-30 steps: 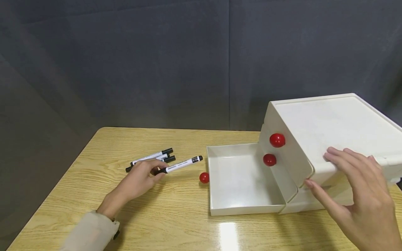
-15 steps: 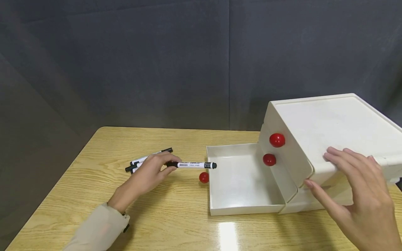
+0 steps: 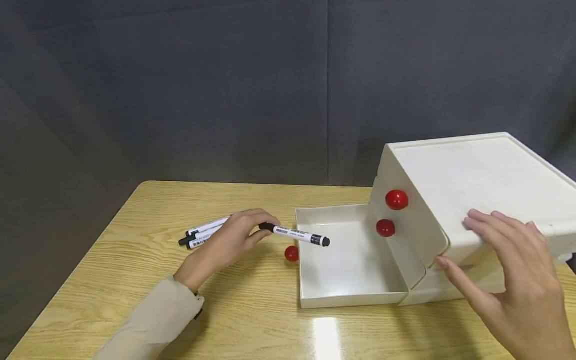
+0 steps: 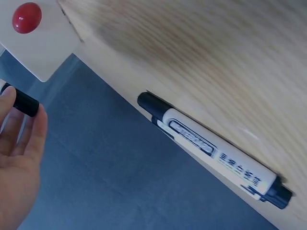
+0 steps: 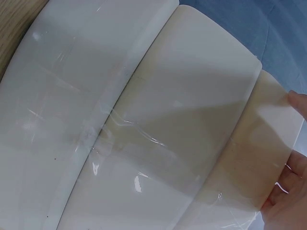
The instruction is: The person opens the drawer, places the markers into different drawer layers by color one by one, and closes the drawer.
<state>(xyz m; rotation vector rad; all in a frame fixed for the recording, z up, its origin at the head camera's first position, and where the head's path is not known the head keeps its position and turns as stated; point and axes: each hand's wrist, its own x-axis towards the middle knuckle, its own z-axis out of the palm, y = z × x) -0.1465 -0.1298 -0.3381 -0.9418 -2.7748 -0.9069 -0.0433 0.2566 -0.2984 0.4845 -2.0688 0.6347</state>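
Note:
My left hand pinches a whiteboard marker by its black end, thumb against fingers. The marker's far end reaches over the left wall of a pulled-out white drawer. In the left wrist view, that held marker's black end shows between thumb and fingers. Beneath and behind this hand, more markers lie on the table, partly hidden. My right hand rests on the white drawer cabinet, fingertips on top and thumb at the front corner. The right wrist view shows it touching the cabinet's upper section.
Red round knobs mark the two closed drawers, the upper knob and the lower knob. Another red knob sticks out from the open drawer's front. A wooden table carries everything, with a dark curtain behind.
My left hand has moved right with the marker, away from the other markers, bringing the marker's tip over the drawer. The marker's far end has swung downward in view. My right hand stays put.

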